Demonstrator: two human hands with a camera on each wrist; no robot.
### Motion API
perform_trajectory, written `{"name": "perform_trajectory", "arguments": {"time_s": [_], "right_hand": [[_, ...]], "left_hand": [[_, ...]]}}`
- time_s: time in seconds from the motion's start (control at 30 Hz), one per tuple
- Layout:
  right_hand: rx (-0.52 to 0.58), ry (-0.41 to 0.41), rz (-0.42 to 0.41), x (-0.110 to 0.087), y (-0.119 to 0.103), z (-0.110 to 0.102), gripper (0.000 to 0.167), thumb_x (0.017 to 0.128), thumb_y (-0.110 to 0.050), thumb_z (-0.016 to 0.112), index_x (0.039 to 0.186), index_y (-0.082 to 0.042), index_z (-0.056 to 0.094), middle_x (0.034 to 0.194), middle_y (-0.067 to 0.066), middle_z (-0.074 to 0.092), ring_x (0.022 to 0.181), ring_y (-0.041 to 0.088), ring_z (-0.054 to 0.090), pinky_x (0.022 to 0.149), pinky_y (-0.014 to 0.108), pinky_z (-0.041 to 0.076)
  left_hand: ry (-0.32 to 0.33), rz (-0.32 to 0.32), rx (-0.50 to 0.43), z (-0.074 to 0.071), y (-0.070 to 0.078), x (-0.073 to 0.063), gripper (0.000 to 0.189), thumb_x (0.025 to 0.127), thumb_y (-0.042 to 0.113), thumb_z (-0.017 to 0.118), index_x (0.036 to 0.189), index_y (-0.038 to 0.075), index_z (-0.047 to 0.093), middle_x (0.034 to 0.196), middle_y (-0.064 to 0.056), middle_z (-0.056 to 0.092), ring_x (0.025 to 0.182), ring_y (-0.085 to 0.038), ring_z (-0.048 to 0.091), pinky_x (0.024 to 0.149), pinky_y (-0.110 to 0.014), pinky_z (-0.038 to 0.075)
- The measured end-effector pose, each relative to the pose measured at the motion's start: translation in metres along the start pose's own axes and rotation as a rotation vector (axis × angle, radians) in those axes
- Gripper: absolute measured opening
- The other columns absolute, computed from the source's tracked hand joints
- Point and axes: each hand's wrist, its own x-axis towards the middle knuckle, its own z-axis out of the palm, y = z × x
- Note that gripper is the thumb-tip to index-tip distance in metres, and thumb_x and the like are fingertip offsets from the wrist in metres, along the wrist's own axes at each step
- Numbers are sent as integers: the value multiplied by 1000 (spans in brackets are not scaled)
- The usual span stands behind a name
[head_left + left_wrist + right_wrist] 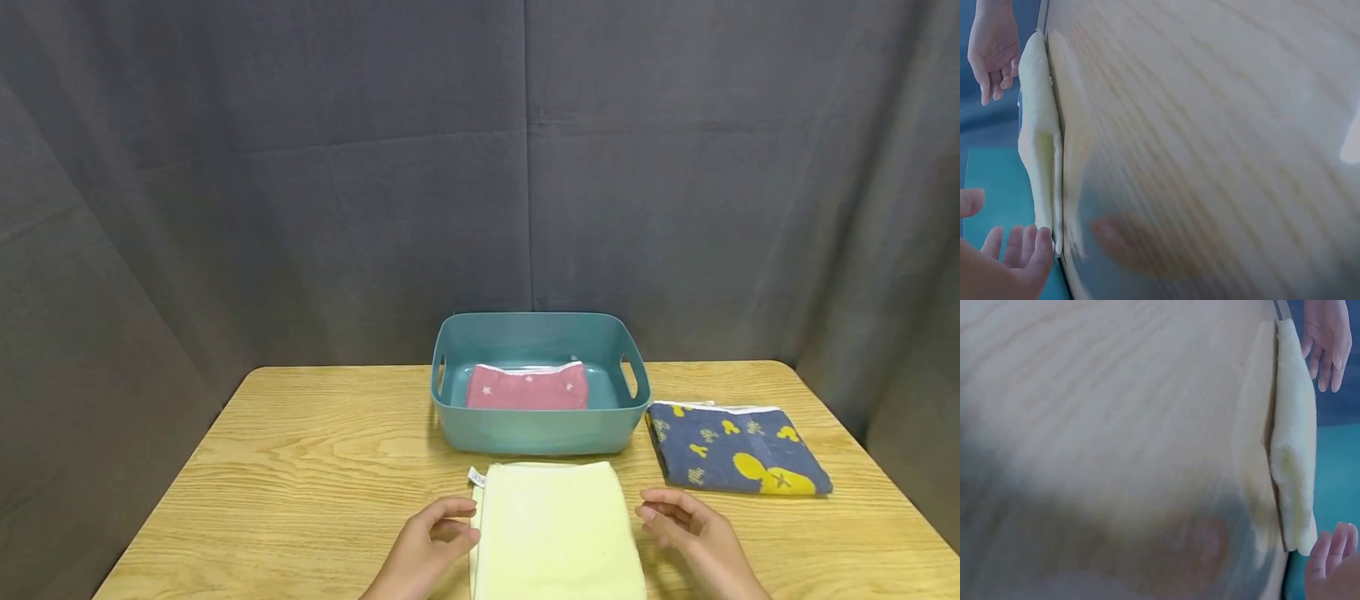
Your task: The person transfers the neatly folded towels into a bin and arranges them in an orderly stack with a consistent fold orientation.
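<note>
A folded pale yellow towel with a small white tag lies on the table at the front. My left hand is at its left edge, fingers loosely bent and thumb apart from them; whether the fingertips touch the cloth I cannot tell. Off the right edge my right hand hovers with relaxed fingers, holding nothing. From the side, the left wrist view shows the towel's folded layers beside the left fingers. In the right wrist view, the right fingers are near the towel's end.
Behind the towel stands a teal bin with side handle holes. Inside it lies a folded pink towel with white stars. To the right is a folded dark blue towel with yellow figures. A grey curtain hangs behind the wooden table.
</note>
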Motion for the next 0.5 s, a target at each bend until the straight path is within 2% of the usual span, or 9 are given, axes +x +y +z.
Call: {"name": "perform_trajectory", "arguments": {"time_s": [0.13, 0.27, 0.5], "right_hand": [[28, 8, 13, -1, 7, 3, 39, 95, -16, 67, 126, 5, 59, 110, 10, 68, 89, 15, 64, 71, 32, 56], [46, 6, 25, -1, 11, 4, 38, 95, -15, 67, 125, 6, 60, 107, 10, 69, 88, 17, 65, 71, 33, 56], [30, 7, 52, -1, 17, 7, 39, 95, -17, 67, 127, 5, 59, 107, 10, 69, 90, 21, 66, 71, 34, 56]], "left_hand": [[-15, 7, 9, 1, -4, 0, 46, 95, 20, 68, 129, -6, 55, 128, -20, 58, 110, -32, 57, 92, -54, 51], [-20, -18, -5, 3, -7, 0, 50, 94, 20, 68, 133, -8, 51, 132, -24, 53, 114, -35, 54, 95, -56, 48], [15, -59, -4, 7, -12, 1, 61, 92, 21, 71, 139, -9, 45, 133, -27, 50, 118, -42, 50, 94, -52, 49]]}}
